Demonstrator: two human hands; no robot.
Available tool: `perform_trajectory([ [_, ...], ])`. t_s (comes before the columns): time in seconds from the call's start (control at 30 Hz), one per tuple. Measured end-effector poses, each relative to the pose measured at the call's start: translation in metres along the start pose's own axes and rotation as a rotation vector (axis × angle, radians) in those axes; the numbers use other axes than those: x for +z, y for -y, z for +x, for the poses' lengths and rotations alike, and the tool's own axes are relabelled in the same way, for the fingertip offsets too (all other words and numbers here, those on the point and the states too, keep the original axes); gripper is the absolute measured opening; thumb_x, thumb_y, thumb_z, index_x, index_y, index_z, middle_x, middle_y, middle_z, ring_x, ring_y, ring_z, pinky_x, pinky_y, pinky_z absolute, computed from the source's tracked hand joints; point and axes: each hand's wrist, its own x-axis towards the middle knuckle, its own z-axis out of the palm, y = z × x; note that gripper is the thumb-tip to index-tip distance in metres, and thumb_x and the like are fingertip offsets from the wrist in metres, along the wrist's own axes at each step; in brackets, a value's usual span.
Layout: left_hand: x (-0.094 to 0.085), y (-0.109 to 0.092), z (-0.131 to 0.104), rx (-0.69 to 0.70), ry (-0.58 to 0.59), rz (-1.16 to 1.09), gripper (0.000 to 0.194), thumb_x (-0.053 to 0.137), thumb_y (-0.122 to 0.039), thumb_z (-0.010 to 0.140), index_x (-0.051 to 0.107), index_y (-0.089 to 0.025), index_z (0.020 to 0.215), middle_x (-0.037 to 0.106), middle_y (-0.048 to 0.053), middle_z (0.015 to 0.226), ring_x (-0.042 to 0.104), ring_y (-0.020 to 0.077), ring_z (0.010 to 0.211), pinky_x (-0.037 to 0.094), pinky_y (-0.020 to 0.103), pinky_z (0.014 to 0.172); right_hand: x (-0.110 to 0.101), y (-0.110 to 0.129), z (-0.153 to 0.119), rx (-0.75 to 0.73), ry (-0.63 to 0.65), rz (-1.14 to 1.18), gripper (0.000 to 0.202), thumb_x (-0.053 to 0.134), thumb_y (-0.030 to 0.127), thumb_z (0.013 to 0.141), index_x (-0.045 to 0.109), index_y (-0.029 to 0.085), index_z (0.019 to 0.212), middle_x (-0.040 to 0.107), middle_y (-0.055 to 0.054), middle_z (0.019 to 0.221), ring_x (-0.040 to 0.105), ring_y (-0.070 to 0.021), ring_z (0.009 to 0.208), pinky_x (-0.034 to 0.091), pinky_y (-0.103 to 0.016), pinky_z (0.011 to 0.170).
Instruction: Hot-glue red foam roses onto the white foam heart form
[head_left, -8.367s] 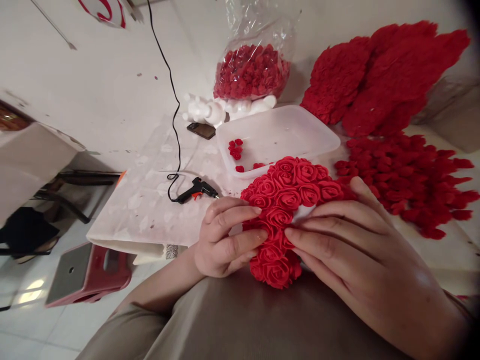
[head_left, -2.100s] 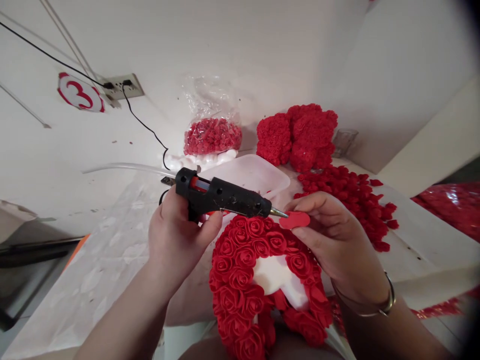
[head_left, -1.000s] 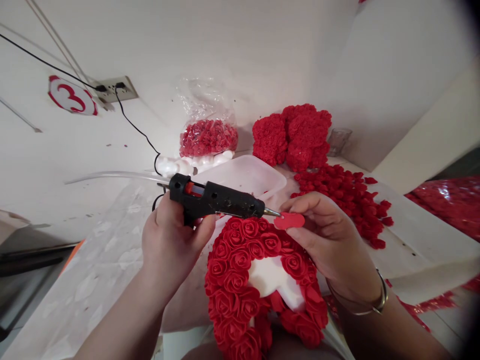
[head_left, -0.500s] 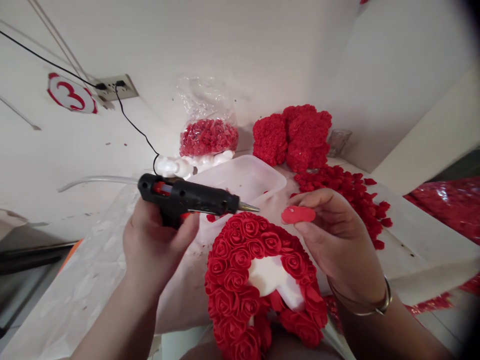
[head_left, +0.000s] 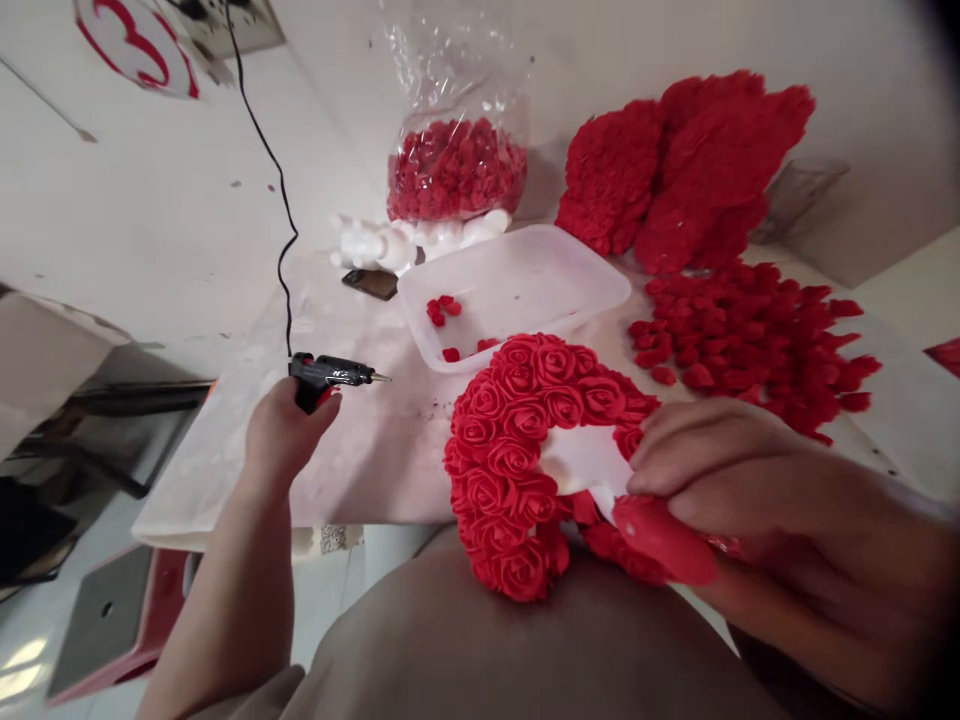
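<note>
Pinching smooth red foam (head_left: 666, 540) — right hand (head_left: 772, 490) beside curled, layered roses (head_left: 517, 460).

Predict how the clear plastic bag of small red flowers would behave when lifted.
The clear plastic bag would probably flop, since its upper part looks thin and crinkled. The small red flowers, bunched at its bottom, would likely shift and make it sag.

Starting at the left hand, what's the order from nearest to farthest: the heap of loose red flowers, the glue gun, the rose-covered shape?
By the head view, from the left hand:
1. Glue gun, held in it.
2. Rose-covered shape, to its right, at the lap.
3. Heap of loose red flowers, far right on the table.
</note>
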Motion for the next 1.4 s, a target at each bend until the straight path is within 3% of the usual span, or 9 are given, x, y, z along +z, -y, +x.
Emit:
perform_trajectory([
  [0.1,0.025,0.015,-0.005,-0.020,0.059,0.020,0.029,0.060,-0.049,0.079,0.050,-0.022,0.077,0.064,0.009,0.077,0.063,0.0272,0.074,0.041,0.034,0.061,0.003,-0.002,0.003,-0.217,0.209,-0.254,0.025,0.068,0.011,0.081,0.062,0.030,0.096,0.074,0.002,0.091,0.068,-0.0199,0.091,0.055,-0.042,0.100],
  [0.3,0.071,0.022,-0.002,-0.074,0.021,0.060,0.040,0.062,-0.040,0.079,0.061,-0.014,0.109,0.070,0.019,0.103,0.067,0.0366,0.099,0.052,0.043,0.080,0.011,-0.001,0.009,-0.346,0.237,-0.330,0.018,0.066,0.005,0.084,0.062,0.021,0.091,0.072,0.001,0.092,0.065,-0.0159,0.096,0.045,-0.038,0.113],
  [0.43,0.088,0.022,0.001,-0.025,-0.034,0.064,0.050,0.064,-0.036,0.079,0.060,-0.008,0.120,0.069,0.023,0.109,0.064,0.0405,0.109,0.051,0.051,0.094,0.014,0.000,0.008,-0.363,0.268,-0.380,0.015,0.067,0.006,0.086,0.063,0.020,0.092,0.073,0.001,0.094,0.061,-0.0143,0.104,0.038,-0.034,0.117],
  [0.53,0.082,0.017,-0.005,0.047,-0.082,0.040,0.047,0.065,-0.034,0.079,0.064,-0.007,0.117,0.066,0.026,0.116,0.060,0.0424,0.117,0.047,0.056,0.103,0.016,-0.002,0.010,-0.367,0.261,-0.431,0.015,0.066,0.007,0.088,0.064,0.021,0.093,0.074,0.001,0.093,0.061,-0.0148,0.106,0.035,-0.035,0.119],
  [0.67,0.051,-0.006,-0.039,0.228,-0.232,-0.079,0.046,0.055,-0.038,0.090,0.057,-0.014,0.128,0.061,0.019,0.131,0.056,0.0332,0.127,0.045,0.050,0.109,0.021,-0.008,0.018,-0.389,0.253,-0.448,0.012,0.064,0.010,0.090,0.063,0.022,0.092,0.075,0.001,0.090,0.063,-0.0164,0.103,0.035,-0.040,0.117],
  [0.8,0.027,-0.044,-0.083,1.013,-0.497,-0.500,0.052,0.048,-0.054,0.095,0.047,-0.028,0.140,0.057,0.010,0.139,0.056,0.0282,0.129,0.050,0.049,0.106,0.021,-0.014,0.030,-0.407,0.234,-0.450,0.014,0.068,0.010,0.087,0.061,0.022,0.091,0.075,0.000,0.090,0.066,-0.0182,0.100,0.043,-0.043,0.111],
  [0.9,0.027,-0.069,-0.096,1.277,-0.566,-0.549,0.038,0.040,-0.053,0.100,0.056,-0.031,0.127,0.059,0.006,0.137,0.053,0.0263,0.132,0.049,0.050,0.109,0.019,-0.017,0.039,-0.431,0.237,-0.451,0.019,0.069,0.007,0.084,0.061,0.022,0.092,0.074,0.000,0.091,0.066,-0.0189,0.100,0.044,-0.045,0.111],
  [1.07,0.033,-0.089,-0.090,1.265,-0.524,-0.555,0.034,0.040,-0.045,0.102,0.059,-0.018,0.112,0.058,0.012,0.135,0.048,0.0309,0.138,0.049,0.049,0.109,0.015,-0.016,0.043,-0.431,0.241,-0.469,0.018,0.067,0.006,0.084,0.060,0.020,0.093,0.072,-0.001,0.093,0.063,-0.0199,0.106,0.041,-0.047,0.115],
  [1.4,0.032,-0.094,-0.090,1.254,-0.506,-0.612,0.032,0.042,-0.041,0.103,0.059,-0.015,0.108,0.053,0.013,0.143,0.045,0.0321,0.142,0.045,0.048,0.114,0.021,-0.014,0.036,-0.359,0.221,-0.551,0.015,0.063,0.007,0.089,0.062,0.021,0.094,0.072,-0.001,0.091,0.062,-0.0215,0.101,0.040,-0.053,0.112],
])
